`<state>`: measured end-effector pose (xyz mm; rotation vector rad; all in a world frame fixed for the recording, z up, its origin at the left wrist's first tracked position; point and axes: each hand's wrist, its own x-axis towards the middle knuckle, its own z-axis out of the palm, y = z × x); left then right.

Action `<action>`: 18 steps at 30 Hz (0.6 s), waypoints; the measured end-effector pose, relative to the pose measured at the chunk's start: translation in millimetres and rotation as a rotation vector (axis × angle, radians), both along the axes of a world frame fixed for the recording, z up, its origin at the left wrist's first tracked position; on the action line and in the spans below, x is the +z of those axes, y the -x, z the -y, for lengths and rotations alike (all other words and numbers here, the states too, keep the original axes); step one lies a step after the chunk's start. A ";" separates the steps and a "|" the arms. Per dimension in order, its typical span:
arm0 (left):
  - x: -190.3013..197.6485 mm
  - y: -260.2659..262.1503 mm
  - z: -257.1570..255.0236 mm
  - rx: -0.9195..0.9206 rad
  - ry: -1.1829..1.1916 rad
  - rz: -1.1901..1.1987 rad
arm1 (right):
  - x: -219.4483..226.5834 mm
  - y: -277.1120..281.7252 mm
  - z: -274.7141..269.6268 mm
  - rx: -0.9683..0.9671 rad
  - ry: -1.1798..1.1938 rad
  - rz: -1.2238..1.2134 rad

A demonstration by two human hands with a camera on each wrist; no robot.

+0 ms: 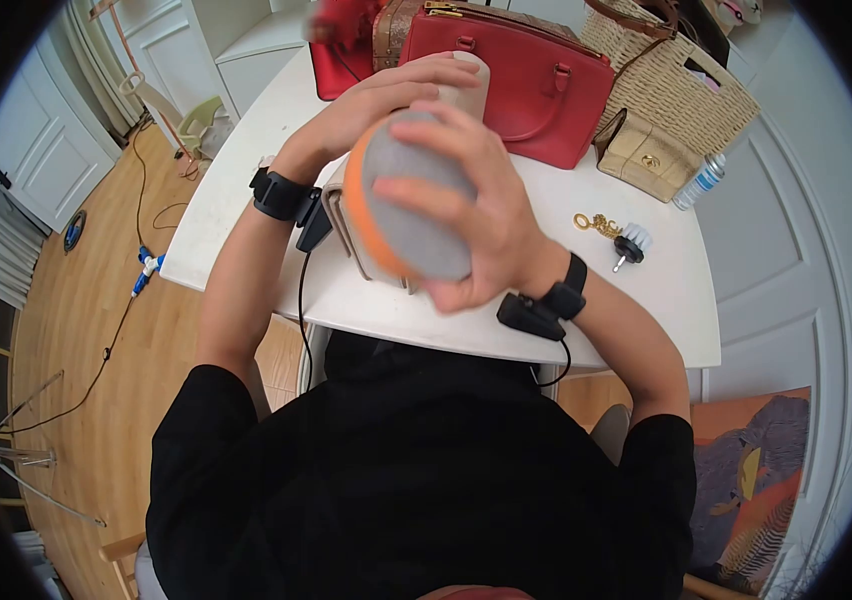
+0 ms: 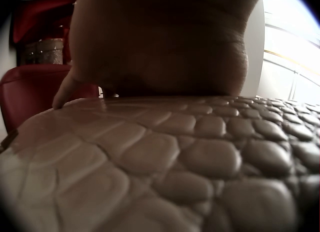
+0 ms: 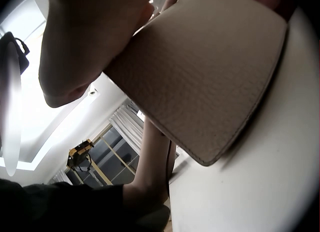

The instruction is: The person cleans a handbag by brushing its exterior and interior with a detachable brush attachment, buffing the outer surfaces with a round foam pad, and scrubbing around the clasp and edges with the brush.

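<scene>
A round pad [image 1: 421, 170] with a grey face and an orange rim is gripped by my right hand [image 1: 491, 215], fingers spread over the face and thumb at its lower edge. This hand is slightly blurred. Beneath stands a beige handbag [image 1: 354, 235], mostly hidden by the pad; its crocodile-embossed leather [image 2: 175, 152] fills the lower left wrist view. My left hand [image 1: 386, 95] reaches across its far side, fingers extended and overlapping a white cylinder [image 1: 471, 85]. In the left wrist view that hand lies low at the leather. A smoother side panel [image 3: 210, 77] shows in the right wrist view.
Behind stand a red handbag [image 1: 511, 75], a woven straw bag [image 1: 681, 85] and a small gold bag [image 1: 641, 155]. A spray bottle [image 1: 701, 180], gold chain [image 1: 601, 225] and small black-and-white brush head [image 1: 631, 245] lie on the right of the white table [image 1: 636, 320].
</scene>
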<state>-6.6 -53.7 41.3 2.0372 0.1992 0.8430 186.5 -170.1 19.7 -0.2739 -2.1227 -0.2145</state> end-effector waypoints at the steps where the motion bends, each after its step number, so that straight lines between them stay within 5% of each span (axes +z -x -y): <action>1: -0.1 -1.9 2.9 -0.015 0.174 0.043 | 0.8 -5.0 -12.1 -0.001 0.002 0.000; 7: -5.1 -9.6 3.3 0.291 0.163 0.082 | 11.3 -21.4 -51.1 -0.292 0.314 -0.119; 11: -11.8 -6.7 -1.6 0.120 -0.162 0.139 | 40.6 5.3 4.5 -0.219 0.242 0.080; 13: -0.7 -9.0 32.4 0.118 0.189 0.197 | 51.4 22.3 35.0 -0.096 0.185 0.177; 14: 8.0 -6.7 44.6 0.299 -0.379 0.047 | 53.1 27.7 44.8 -0.077 0.183 0.207; 18: 0.2 -7.8 34.6 0.132 -0.483 0.247 | 47.8 36.6 54.8 -0.241 0.028 0.257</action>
